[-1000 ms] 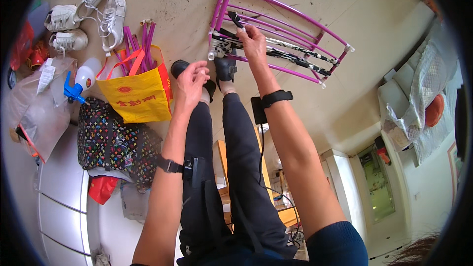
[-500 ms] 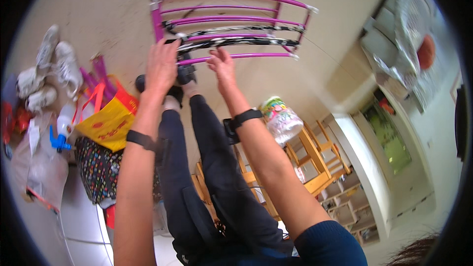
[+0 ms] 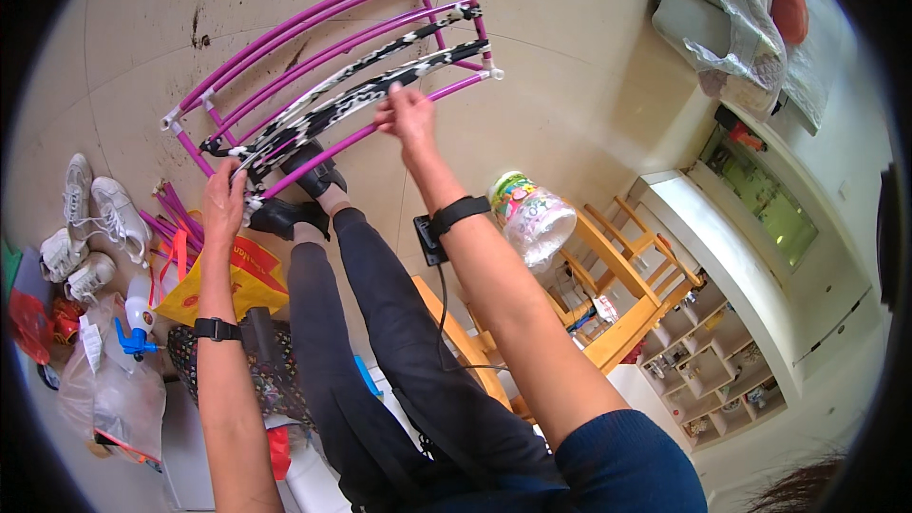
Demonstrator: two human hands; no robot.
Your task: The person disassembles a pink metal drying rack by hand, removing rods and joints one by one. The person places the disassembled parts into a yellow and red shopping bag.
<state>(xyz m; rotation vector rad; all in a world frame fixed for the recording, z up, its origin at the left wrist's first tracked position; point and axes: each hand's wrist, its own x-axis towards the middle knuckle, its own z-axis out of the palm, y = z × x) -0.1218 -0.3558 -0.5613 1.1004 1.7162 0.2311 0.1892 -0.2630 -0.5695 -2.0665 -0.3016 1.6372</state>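
Observation:
A rack of purple tubes (image 3: pixel 328 17) with white joints stands at an angle over the floor in front of my feet. Black-and-white patterned fabric (image 3: pixel 332 103) is stretched along its nearer bars. My left hand (image 3: pixel 224 201) closes on the rack's near left corner, beside the fabric's end. My right hand (image 3: pixel 408 119) has bent fingers at the nearest long tube and the fabric's lower edge. Whether those fingers grip tube or cloth is hard to tell. My black shoes (image 3: pixel 313 171) are right under the rack's near side.
White sneakers (image 3: pixel 119 214), a yellow bag (image 3: pixel 228 275) with loose purple tubes (image 3: pixel 176 209), and a spray bottle (image 3: pixel 139 318) lie on the left. A plastic-wrapped bucket-like container (image 3: pixel 532 218) and wooden stools (image 3: pixel 617 266) stand to the right. Dark smudges mark the floor.
The rack has turned, its left end coming down toward me and its right end rising. My left hand has moved left and nearer with that corner; the right has shifted slightly left.

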